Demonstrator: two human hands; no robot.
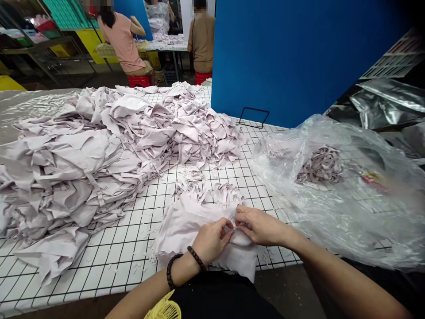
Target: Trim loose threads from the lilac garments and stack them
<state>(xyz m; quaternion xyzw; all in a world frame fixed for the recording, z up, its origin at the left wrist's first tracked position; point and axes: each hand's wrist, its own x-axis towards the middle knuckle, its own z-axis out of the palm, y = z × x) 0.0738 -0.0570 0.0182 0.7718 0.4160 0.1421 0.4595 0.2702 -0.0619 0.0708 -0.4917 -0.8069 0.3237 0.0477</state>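
Observation:
A stack of pale lilac cloth pieces [186, 221], with thin straps bunched at its far side, lies at the table's front edge. My left hand [210, 241], with dark beaded bracelets at the wrist, pinches the top piece near its middle. Close beside it on the right, my right hand [257, 225] is closed on the same cloth, its fingertips almost meeting the left ones. Whatever small detail sits between the fingertips is too small to make out.
A large heap of similar cloth [66, 173] covers the left and back of the gridded table [146, 248]. Small white scraps [141, 266] are scattered about. On the right lies a clear plastic bag [318, 212] holding bundled straps. A blue panel [282, 57] stands behind; people sit beyond.

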